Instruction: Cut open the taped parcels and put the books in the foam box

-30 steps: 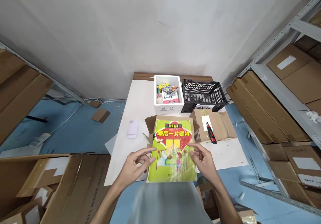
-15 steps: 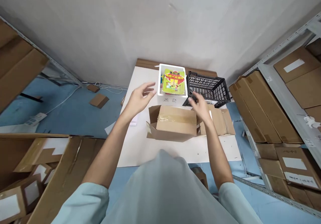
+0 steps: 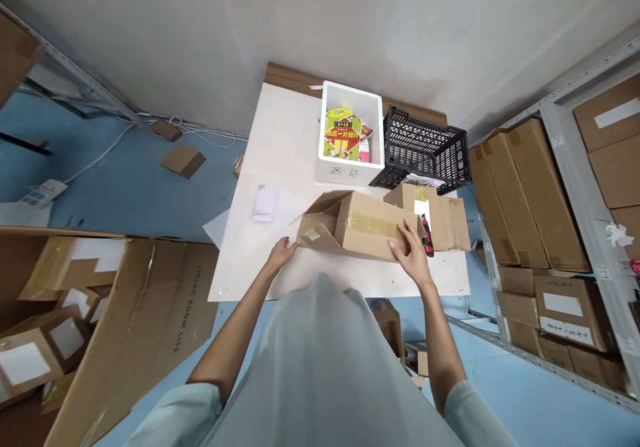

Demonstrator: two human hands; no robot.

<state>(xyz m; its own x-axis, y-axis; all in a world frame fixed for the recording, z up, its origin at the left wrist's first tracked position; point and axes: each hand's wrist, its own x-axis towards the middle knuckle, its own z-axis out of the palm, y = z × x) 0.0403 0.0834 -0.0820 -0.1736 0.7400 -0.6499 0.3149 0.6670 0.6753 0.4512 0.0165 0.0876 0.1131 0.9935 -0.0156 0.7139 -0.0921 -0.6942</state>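
A brown cardboard box [image 3: 373,223] lies in front of me on the white table [image 3: 280,127], tape along its upper face. Loose flaps stand out at its left end. My left hand [image 3: 283,253] is closed at the near left corner, fingertips pinching a flap's edge. On the box's right part rests my right hand [image 3: 413,255], fingers apart and laid over the top, thumb near the front edge. Just right of that hand is a red and black utility knife [image 3: 427,235], beside another cardboard box [image 3: 443,219] with a white label.
Behind the box stand a white foam box [image 3: 345,175] holding colourful books [image 3: 343,137] and a black plastic crate [image 3: 425,147]. A pale lilac pad [image 3: 265,203] lies at left. A large open carton [image 3: 170,300] is left of me; shelving with cartons [image 3: 545,200] rises at right.
Both hands have come down from the air onto the box, left at its near corner, right on its top. The box has turned slightly, and the utility knife now shows.
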